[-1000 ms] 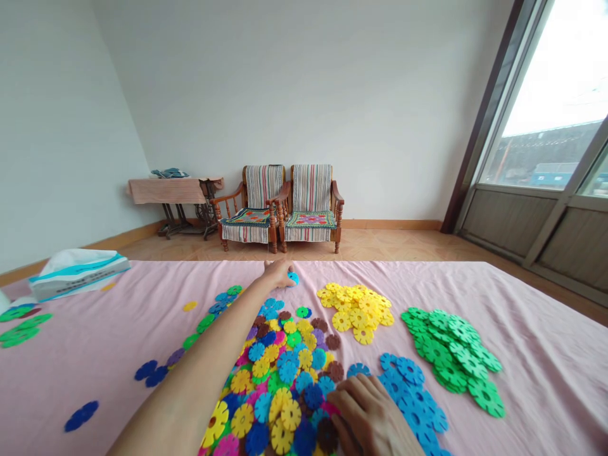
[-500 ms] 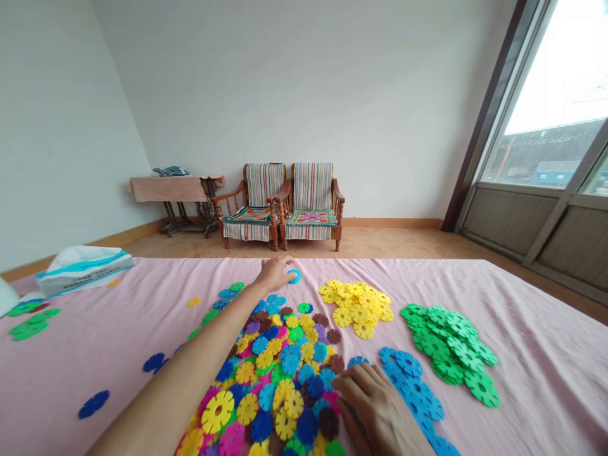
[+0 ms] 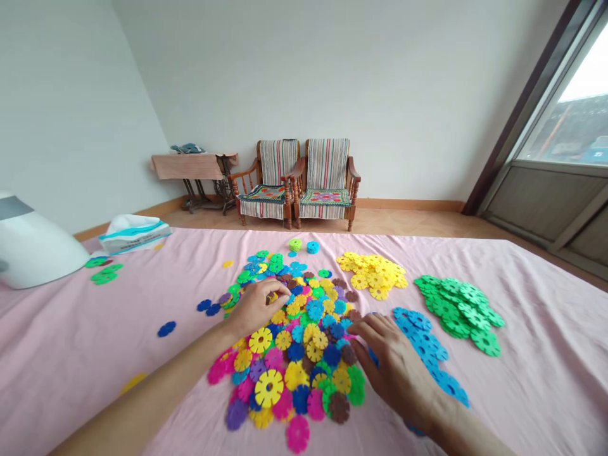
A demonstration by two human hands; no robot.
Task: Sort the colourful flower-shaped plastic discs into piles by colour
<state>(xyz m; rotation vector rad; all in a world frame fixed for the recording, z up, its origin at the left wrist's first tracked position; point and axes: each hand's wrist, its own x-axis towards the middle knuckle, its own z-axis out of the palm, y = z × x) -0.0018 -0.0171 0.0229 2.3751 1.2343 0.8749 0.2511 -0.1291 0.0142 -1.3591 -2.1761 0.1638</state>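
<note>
A mixed heap of coloured plastic snowflake discs lies in the middle of the pink cloth. My left hand rests on the heap's left part, its fingers curled in a pinch on a disc I cannot make out. My right hand lies flat with fingers spread at the heap's right edge, beside a sorted row of blue discs. Sorted piles of yellow discs and green discs lie further right. A light-blue disc and a green disc sit apart at the far side.
A tissue pack and a white rounded object stand at the left, with loose green discs and dark-blue discs near them. Two striped wooden armchairs and a small table stand against the far wall.
My left hand has let go of the light-blue disc at the far side and drawn back onto the mixed heap. The view has shifted left and forward; my right hand now lies flatter.
</note>
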